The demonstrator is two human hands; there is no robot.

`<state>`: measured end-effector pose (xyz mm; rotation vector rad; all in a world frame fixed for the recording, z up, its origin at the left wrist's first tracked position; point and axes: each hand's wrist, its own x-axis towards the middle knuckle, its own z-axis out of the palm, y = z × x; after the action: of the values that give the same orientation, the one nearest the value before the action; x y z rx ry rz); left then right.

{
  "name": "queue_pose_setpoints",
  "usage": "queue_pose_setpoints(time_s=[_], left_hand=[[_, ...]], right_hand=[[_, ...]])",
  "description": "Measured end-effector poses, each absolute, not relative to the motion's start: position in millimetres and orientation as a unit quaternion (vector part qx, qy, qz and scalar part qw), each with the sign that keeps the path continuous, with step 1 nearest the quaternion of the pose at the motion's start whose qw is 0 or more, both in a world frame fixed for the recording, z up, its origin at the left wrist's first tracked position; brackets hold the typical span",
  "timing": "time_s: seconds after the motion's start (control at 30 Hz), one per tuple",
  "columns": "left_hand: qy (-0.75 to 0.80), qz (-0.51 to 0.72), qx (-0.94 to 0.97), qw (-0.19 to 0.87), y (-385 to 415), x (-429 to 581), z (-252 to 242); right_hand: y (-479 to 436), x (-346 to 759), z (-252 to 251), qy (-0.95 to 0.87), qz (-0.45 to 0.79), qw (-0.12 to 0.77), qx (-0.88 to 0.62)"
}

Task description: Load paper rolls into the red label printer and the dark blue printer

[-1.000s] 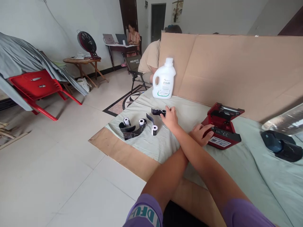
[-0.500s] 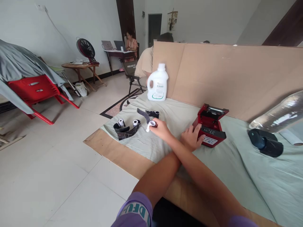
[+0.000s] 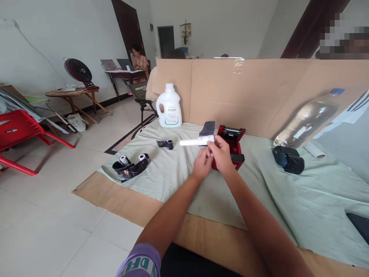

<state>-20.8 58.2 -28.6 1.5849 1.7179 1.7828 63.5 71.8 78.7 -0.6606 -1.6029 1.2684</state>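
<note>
My right hand [image 3: 222, 153] pinches one end of a white paper roll [image 3: 192, 142], held level above the green cloth [image 3: 178, 177]. A flap of black wrapper [image 3: 208, 128] sticks up from the roll. My left hand [image 3: 202, 164] is just below and beside it, fingers bunched up against the roll next to my right thumb. Right behind both hands sits a small red printer [image 3: 232, 135] with its lid up. Two more white rolls lie in loose black wrappers [image 3: 131, 167] at the cloth's left end. A small black piece [image 3: 165, 144] lies between them and my hands.
A white detergent jug [image 3: 169, 106] stands against the cardboard wall [image 3: 259, 92]. A clear plastic bottle [image 3: 308, 119] leans over a black device [image 3: 288, 159]. A person sits behind the cardboard and another at a far desk [image 3: 127, 72]. A red folding table [image 3: 17, 132] stands left.
My right hand picked a roll up from the cloth's left end and brought it rightward in front of the printer. My arms uncrossed; my left hand left the printer and joined the roll.
</note>
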Motion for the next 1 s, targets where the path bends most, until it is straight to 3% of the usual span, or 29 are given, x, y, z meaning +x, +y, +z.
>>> queue_pose_setpoints(time_s=[0.1,0.17,0.33,0.53,0.77,1.0], left_hand=[[0.553,0.747,0.356,0.099,55,-39,-24],[0.525,0.775,0.346,0.065,51,-49,-19],[0.507,0.673,0.539,-0.008,44,-47,-12],[0.524,0.693,0.495,0.007,43,-34,-16],[0.483,0.747,0.447,0.094,45,-35,-17],[0.517,0.734,0.434,0.073,42,-33,-8]], right_hand=[[87,77,86,-0.624,0.512,0.520,-0.279],[91,80,84,-0.625,0.513,0.510,-0.293],[80,70,70,-0.702,0.474,0.441,-0.298],[73,64,69,-0.769,0.422,0.371,-0.304],[74,64,66,-0.790,0.395,0.366,-0.294],[73,70,76,-0.764,0.412,0.389,-0.308]])
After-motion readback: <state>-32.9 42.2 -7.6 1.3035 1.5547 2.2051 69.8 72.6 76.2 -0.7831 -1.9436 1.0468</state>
